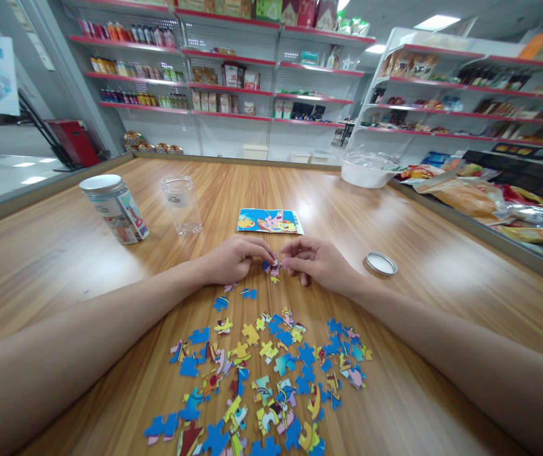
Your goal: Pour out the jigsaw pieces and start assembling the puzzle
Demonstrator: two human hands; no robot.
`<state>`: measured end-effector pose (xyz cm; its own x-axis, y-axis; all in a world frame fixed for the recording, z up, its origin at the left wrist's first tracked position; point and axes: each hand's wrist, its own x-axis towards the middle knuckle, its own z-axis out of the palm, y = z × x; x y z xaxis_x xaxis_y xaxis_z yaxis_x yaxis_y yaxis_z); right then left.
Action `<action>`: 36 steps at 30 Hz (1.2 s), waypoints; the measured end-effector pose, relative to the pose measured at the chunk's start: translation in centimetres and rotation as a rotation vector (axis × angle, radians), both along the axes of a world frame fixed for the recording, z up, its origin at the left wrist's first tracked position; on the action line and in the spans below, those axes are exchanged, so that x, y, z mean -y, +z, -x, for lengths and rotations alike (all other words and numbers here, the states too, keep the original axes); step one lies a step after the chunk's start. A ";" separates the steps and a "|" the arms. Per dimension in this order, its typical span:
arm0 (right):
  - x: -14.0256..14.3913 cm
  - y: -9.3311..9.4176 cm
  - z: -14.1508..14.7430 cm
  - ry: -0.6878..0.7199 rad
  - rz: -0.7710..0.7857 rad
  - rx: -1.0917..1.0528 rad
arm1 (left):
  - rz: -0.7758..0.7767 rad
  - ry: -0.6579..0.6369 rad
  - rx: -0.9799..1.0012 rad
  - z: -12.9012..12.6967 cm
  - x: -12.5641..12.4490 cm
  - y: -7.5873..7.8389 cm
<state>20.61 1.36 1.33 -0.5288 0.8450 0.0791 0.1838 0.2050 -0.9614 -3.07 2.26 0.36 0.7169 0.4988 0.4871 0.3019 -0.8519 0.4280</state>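
My left hand [231,258] and my right hand [316,263] meet fingertip to fingertip over the wooden table [62,266]. Between them they pinch small jigsaw pieces [274,266] held just above the wood. Several loose puzzle pieces [266,373], blue, yellow and pink, lie scattered in front of me, nearer than my hands. A colourful reference picture card [269,221] lies flat just beyond my fingers.
An empty clear plastic jar [181,204] and a capped printed jar [114,208] stand at the left. A round lid [381,263] lies to the right of my right hand. A white bowl [366,171] sits further back; snack packets [471,196] and store shelves line the right and rear.
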 end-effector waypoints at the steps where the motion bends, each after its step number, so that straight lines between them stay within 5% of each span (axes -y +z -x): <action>1: 0.0 0.0 -0.1 0.005 -0.004 0.004 | 0.001 -0.003 0.000 0.0 0.0 0.0; 10: 0.4 0.8 -0.5 0.322 -0.039 -0.038 | 0.006 -0.013 0.008 0.0 0.0 -0.1; 20: 0.2 0.7 -0.7 0.244 -0.219 0.011 | -0.011 -0.018 0.017 0.0 -0.1 -0.1; 24: 0.4 0.8 -0.8 0.338 -0.214 0.074 | -0.012 -0.040 0.025 0.1 -0.1 -0.1; 29: 0.3 1.5 -1.0 0.481 -0.431 0.219 | -0.007 -0.039 0.024 0.1 -0.1 -0.2; 36: -0.3 1.7 -1.3 0.545 -0.392 0.237 | -0.003 -0.033 0.016 0.1 -0.2 -0.2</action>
